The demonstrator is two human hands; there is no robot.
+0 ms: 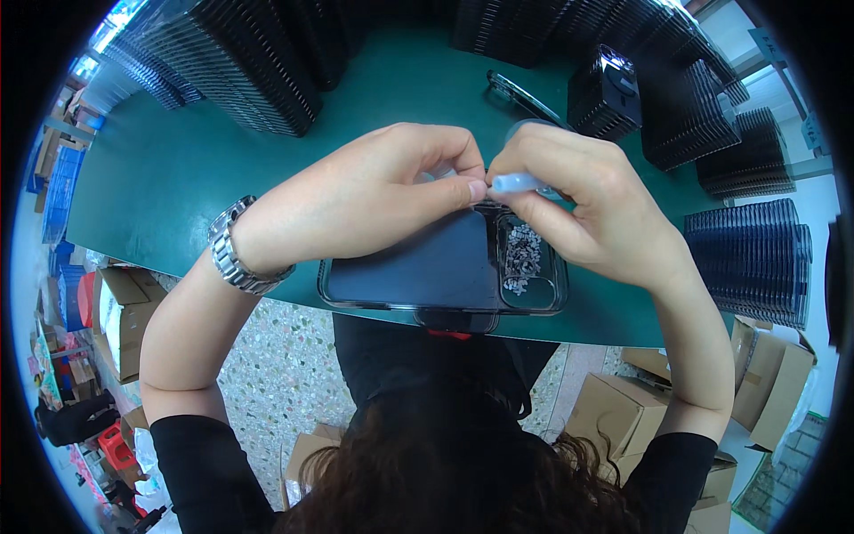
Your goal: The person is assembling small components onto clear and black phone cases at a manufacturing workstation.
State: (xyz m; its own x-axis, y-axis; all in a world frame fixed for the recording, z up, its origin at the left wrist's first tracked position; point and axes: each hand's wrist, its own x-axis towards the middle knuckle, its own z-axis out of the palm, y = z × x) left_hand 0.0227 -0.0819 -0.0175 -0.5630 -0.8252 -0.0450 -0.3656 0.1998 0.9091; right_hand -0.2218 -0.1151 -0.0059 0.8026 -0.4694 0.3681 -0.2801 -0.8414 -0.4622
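Gripping in the right hand [605, 191] a pale-blue tube-shaped tool [516, 183], clasped between bent thumb and curled fingers, with the blunt end pointing out toward the left fingertips. Pressing together thumb and forefinger of the left hand [374, 191] in a pinch, just beside the right fingertips; cannot tell whether holding anything small there. Wearing a silver link watch [233, 254] on the left wrist, to the left of the fingers and nearer the body. Just on the body side of both sets of fingertips, lying flat at the near edge of the green tabletop [151, 205]: a clear-rimmed plastic tray [400, 308], partly hidden by the hands. Cannot tell whether touching it with the fingers. Spreading below the left hand, a broad dark compartment [418, 267]; below the right thumb, a narrower compartment [538, 294] strewn with small grey-white pieces [525, 254]. Beyond the right knuckles, lying aslant, a glossy dark oblong object [529, 100], too distorted to name closely. Rising well beyond the left fingers, a tall stack of black trays [240, 71]; standing well to the right of the right fingers, another dark tray stack [747, 267]. Far below the right fingers, sitting on the floor, cardboard cartons [614, 409].
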